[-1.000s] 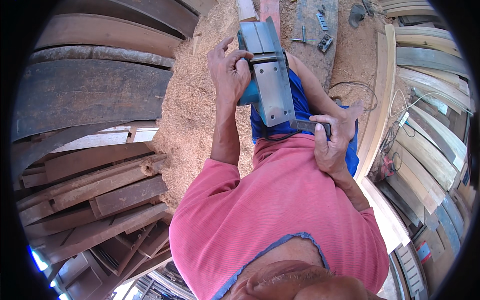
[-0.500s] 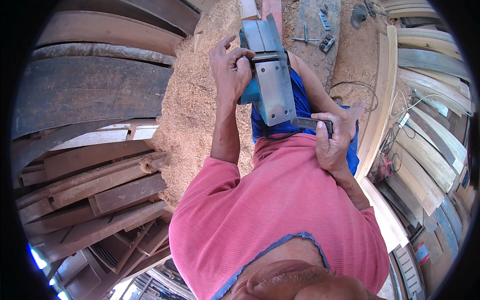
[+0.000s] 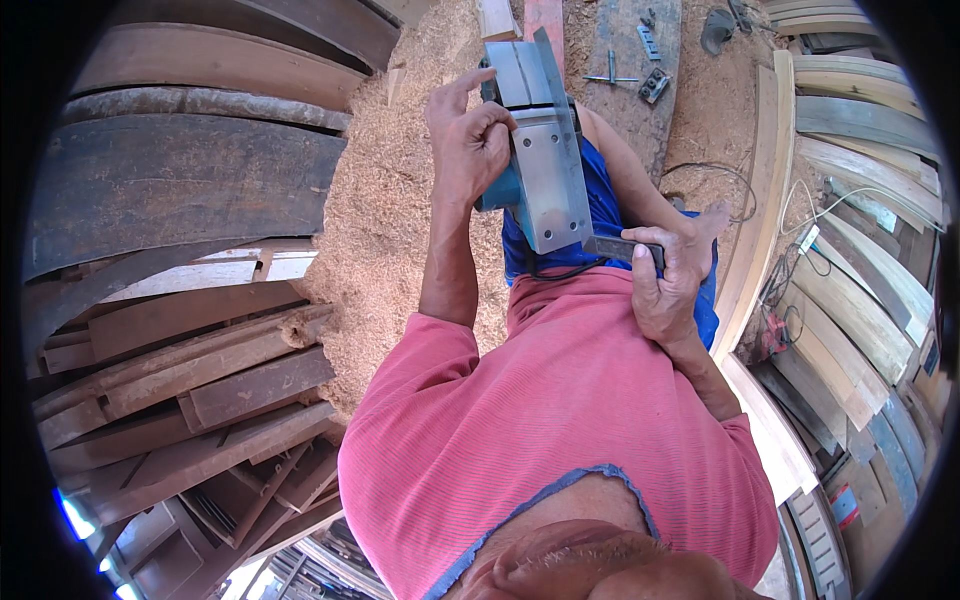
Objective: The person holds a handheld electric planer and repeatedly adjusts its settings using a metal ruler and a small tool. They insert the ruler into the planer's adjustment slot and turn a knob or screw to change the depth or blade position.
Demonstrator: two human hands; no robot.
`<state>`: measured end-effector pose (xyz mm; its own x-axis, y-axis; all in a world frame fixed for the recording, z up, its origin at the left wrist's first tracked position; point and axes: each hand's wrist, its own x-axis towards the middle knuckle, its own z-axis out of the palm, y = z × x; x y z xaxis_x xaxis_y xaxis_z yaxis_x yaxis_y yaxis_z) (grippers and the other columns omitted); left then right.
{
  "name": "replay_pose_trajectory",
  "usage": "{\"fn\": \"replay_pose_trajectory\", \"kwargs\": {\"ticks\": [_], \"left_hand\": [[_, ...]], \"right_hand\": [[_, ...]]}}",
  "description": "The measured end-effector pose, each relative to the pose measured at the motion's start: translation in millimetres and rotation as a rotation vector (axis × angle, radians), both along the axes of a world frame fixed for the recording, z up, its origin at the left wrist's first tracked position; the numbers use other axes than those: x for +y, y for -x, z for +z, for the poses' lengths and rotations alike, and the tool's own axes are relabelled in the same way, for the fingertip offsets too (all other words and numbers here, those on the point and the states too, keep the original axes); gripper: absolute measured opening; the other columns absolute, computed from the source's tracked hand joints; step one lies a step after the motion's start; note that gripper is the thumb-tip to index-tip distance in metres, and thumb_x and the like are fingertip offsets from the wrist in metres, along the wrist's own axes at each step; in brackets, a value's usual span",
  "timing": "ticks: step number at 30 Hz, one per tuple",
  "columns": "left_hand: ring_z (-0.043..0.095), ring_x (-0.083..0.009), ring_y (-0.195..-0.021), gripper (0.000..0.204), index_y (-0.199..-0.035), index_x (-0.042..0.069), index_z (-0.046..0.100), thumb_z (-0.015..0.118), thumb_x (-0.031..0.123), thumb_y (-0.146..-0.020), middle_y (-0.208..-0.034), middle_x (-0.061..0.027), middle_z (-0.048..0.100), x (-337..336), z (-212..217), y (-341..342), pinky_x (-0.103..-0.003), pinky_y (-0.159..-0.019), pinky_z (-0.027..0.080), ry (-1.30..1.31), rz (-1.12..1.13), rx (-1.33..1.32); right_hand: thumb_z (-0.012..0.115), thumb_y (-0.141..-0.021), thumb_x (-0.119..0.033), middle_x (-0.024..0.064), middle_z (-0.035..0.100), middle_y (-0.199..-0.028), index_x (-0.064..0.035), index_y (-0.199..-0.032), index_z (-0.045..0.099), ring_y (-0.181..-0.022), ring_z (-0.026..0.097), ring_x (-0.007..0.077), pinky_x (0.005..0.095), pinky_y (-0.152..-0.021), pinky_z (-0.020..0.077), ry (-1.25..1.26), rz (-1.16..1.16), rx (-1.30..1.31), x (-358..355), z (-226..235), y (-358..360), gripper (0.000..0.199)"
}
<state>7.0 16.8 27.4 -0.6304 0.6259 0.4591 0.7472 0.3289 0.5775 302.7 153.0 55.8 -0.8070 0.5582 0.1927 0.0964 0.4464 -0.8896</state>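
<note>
An electric hand planer [image 3: 548, 190] lies sole-up over my lap, its flat metal sole and blue-green body showing. My left hand [image 3: 468, 140] is at its left side, with bent fingers against the body and one fingertip by the slot of the cutter drum. Part of the left grip is hidden behind the planer. Closed around the dark stock of a try square [image 3: 612, 247] is my right hand [image 3: 668, 285], near my waist. The square's thin blade runs lengthwise along the right part of the sole.
Wood shavings [image 3: 370, 220] cover the floor. A plank [image 3: 630, 110] ahead carries a small metal block [image 3: 654, 86] and a T-handled wrench [image 3: 612, 79]. Stacked boards [image 3: 180, 190] line the left, more boards [image 3: 850, 310] the right. A cable [image 3: 745, 185] loops at the right.
My left hand has shifted slightly, its upper finger moving right toward the planer's edge and another finger reaching a little lower by the drum. The planer, the square and my right hand look almost unmoved.
</note>
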Motion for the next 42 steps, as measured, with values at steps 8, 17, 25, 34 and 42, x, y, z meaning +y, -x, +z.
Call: {"fn": "replay_pose_trajectory", "kwargs": {"ticks": [8,17,25,34,42], "left_hand": [[0.057,-0.0388,-0.137,0.031,-0.09,0.015,0.088,0.06,0.006,-0.079,-0.147,-0.0194,0.068,0,3,-7,-0.052,-0.121,0.041,0.089,0.172,0.085],[0.055,-0.0468,-0.14,0.048,-0.132,0.005,0.058,0.069,0.011,-0.085,-0.159,-0.0316,0.05,-6,-10,9,-0.056,-0.121,0.043,0.118,-0.079,-0.167],[0.066,-0.0305,-0.126,0.044,-0.14,0.002,0.05,0.071,0.006,-0.101,-0.157,-0.0259,0.055,-7,-16,13,-0.044,-0.109,0.055,0.003,0.014,-0.618],[0.063,-0.0254,-0.126,0.052,-0.154,0.002,0.039,0.044,0.04,-0.119,-0.151,-0.0209,0.06,-4,-20,7,-0.042,-0.108,0.054,-0.113,0.137,-0.645],[0.065,-0.0225,-0.12,0.052,-0.156,0.002,0.038,0.034,0.041,-0.121,-0.149,-0.0201,0.061,-7,-13,5,-0.039,-0.102,0.056,-0.138,0.189,-0.796]], "right_hand": [[0.062,-0.108,-0.004,0.0118,0.079,-0.1,-0.0005,-0.121,0.069,-0.077,0.072,0.0171,0.0348,-0.073,0.0582,-0.047,0.001,-0.013,5,6,0,0.015],[0.063,-0.115,-0.01,0.0177,0.079,-0.122,-0.0013,-0.134,0.066,-0.09,0.077,0.0175,0.0339,-0.082,0.0674,0.863,-0.143,0.202,60,-31,-8,0.022],[0.066,-0.112,-0.013,0.0149,0.079,-0.11,-0.0023,-0.131,0.067,-0.093,0.076,0.0191,0.0354,-0.084,0.0651,1.127,0.021,-0.039,118,-133,-16,0.021],[0.076,-0.098,-0.024,0.027,0.075,-0.112,0.0005,-0.119,0.072,-0.109,0.07,0.0454,0.0537,-0.1,0.0536,-0.293,0.266,-0.659,83,-127,0,0.032],[0.08,-0.101,-0.032,0.0264,0.076,-0.1,0.0057,-0.109,0.067,-0.091,0.075,0.0409,0.0473,-0.086,0.0583,-0.004,0.061,-0.633,54,-126,40,0.04]]}}
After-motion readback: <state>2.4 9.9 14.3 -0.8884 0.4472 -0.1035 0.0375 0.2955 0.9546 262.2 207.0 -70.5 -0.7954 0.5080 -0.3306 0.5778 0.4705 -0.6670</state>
